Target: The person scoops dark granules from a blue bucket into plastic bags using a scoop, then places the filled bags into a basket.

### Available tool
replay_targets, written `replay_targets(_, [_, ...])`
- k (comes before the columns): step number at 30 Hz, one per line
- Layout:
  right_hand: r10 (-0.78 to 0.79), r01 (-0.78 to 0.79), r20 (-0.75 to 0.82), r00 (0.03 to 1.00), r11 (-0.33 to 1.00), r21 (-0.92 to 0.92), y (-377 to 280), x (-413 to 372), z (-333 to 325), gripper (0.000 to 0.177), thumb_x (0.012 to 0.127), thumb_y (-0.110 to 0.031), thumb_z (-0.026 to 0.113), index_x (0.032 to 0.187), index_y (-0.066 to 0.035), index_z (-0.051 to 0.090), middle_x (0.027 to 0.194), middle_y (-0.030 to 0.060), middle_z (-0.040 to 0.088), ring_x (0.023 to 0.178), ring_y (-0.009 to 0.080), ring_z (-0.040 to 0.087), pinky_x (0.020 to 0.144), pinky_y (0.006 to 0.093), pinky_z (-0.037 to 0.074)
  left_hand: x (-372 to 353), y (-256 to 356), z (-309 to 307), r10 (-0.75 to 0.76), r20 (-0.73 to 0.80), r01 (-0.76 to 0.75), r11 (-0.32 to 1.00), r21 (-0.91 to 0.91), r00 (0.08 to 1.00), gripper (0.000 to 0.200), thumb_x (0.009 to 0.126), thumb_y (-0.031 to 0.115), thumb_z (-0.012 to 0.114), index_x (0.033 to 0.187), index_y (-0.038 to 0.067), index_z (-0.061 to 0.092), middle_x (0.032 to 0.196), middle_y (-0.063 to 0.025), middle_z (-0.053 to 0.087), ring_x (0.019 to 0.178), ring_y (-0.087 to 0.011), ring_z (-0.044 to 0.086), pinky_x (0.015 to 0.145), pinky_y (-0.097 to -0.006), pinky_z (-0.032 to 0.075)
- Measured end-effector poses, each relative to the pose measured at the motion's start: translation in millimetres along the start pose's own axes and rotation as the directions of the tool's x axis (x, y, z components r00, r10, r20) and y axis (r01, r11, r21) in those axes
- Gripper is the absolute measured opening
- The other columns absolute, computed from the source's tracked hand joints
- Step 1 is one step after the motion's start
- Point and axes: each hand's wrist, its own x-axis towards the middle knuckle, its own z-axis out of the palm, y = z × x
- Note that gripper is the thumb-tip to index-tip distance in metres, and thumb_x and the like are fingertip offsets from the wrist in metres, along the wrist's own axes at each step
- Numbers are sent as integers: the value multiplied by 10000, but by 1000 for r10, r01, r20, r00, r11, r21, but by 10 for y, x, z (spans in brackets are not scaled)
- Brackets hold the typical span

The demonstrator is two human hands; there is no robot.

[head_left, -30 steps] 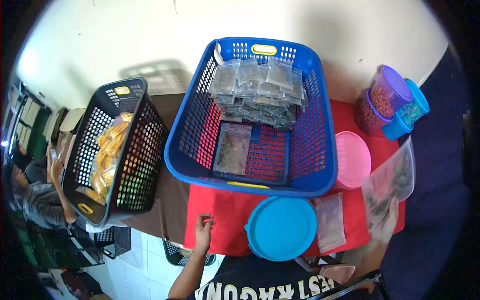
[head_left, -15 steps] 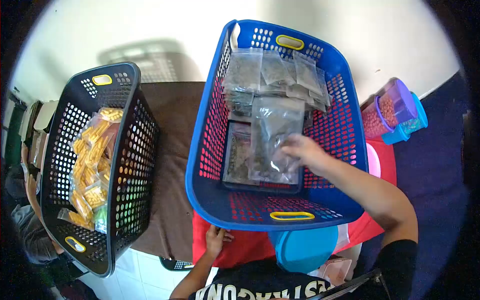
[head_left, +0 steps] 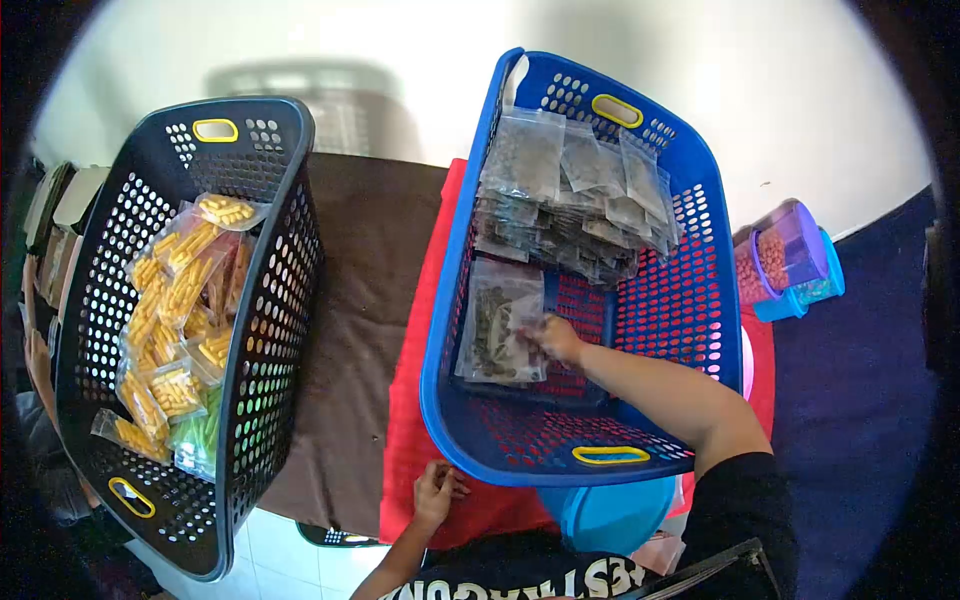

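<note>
The person's right hand (head_left: pixel 557 340) reaches over the right side of the big blue plastic basket with holes (head_left: pixel 520 475) and down to a flat clear plastic bag with dark green bits in it (head_left: pixel 495 318). The bag lies on the basket's floor, by the left wall and toward the near end, so it likely has a firm, flat place to rest. The fingers of that hand are bent at the bag's right edge, but they are blurry, so one cannot tell if they pinch it or just touch it. More clear bags with dark bits (head_left: pixel 575 195) are piled at the far end of the basket, where the walls can help stop them from sliding away. The left hand (head_left: pixel 437 492) is by the near edge of the red cloth (head_left: pixel 408 425) on the counter, just outside the blue basket. Its fingers are curled, with nothing seen in them, and one cannot tell if they press together; it may be there to help the person keep steady. On the left, a black plastic basket with holes (head_left: pixel 268 330) keeps clear bags of yellow sticks (head_left: pixel 165 330) together, apart from the dark ones, perhaps so the two kinds do not get mixed up.
</note>
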Motion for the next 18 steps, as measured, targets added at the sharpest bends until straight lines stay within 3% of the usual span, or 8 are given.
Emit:
replay_targets(2, [92, -85, 32, 995, 979, -186, 75, 76, -50, 461, 895, -298, 660, 1260, -60, 511, 1027, 107, 643, 761, 253, 649, 570, 434, 558, -32, 38, 15, 22, 4, -23, 997, 76, 1000, 111, 974, 39, 476, 1081, 8, 478, 869, -132, 631, 676, -215, 687, 556, -299, 576])
replay_targets(4, [103, -132, 138, 985, 967, 219, 299, 121, -19, 328, 936, -249, 570, 1224, -92, 547, 1026, 93, 636, 759, 219, 630, 617, 422, 565, -73, 177, 48, 70, 2, -70, 987, 143, 998, 113, 971, 30, 475, 1082, 6, 478, 875, -134, 634, 674, -215, 687, 558, -300, 577])
replay_targets(8, [20, -127, 238, 971, 887, 444, 430, 251, 101, 243, 952, -176, 523, 1189, -133, 552, 1020, 99, 627, 800, 235, 639, 756, 501, 567, -71, 148, 57, 87, -22, -83, 985, 151, 996, 136, 962, 6, 466, 1098, -1, 477, 869, -134, 640, 665, -214, 686, 561, -302, 578])
replay_targets(9, [-360, 343, 232, 904, 933, 112, 740, 506, 20, 210, 996, -278, 479, 1097, -96, 509, 860, 86, 640, 686, 234, 667, 561, 440, 575, -63, 102, 48, 88, -21, -83, 984, 158, 996, 136, 962, 6, 466, 1098, -1, 477, 869, -134, 640, 665, -214, 686, 561, -302, 578])
replay_targets(10, [-362, 344, 230, 903, 932, 118, 489, 310, 33, 210, 996, -278, 479, 1097, -96, 509, 860, 86, 640, 686, 234, 667, 561, 440, 575, -59, 64, 44, 93, -14, -90, 987, 136, 996, 136, 961, 5, 462, 1095, -5, 483, 859, -130, 640, 665, -208, 686, 560, -300, 577])
replay_targets(12, [187, -158, 85, 979, 950, -268, 16, -22, -31, 240, 995, -313, 484, 1021, -77, 519, 784, 87, 629, 621, 215, 652, 520, 400, 567, -59, 33, 40, 98, -2, -97, 988, 120, 995, 137, 959, 3, 459, 1092, -9, 490, 849, -126, 639, 666, -203, 685, 560, -297, 577])
replay_targets(17, [79, -26, 143, 987, 938, -344, 16, -4, -189, 334, 929, -306, 563, 1198, -108, 548, 820, 144, 659, 617, 269, 665, 527, 403, 582, -85, 113, 91, 23, -53, -15, 990, 142, 998, 114, 958, 7, 467, 1057, -12, 518, 830, -118, 630, 651, -181, 675, 557, -284, 572])
replay_targets(18, [-39, 115, 131, 991, 759, -641, -130, -69, -232, 297, 899, -266, 567, 1150, -107, 588, 849, 145, 667, 687, 289, 667, 582, 417, 571, -88, 120, 98, 25, -52, -17, 989, 146, 998, 114, 958, 7, 467, 1057, -12, 518, 830, -118, 630, 651, -181, 675, 557, -284, 572])
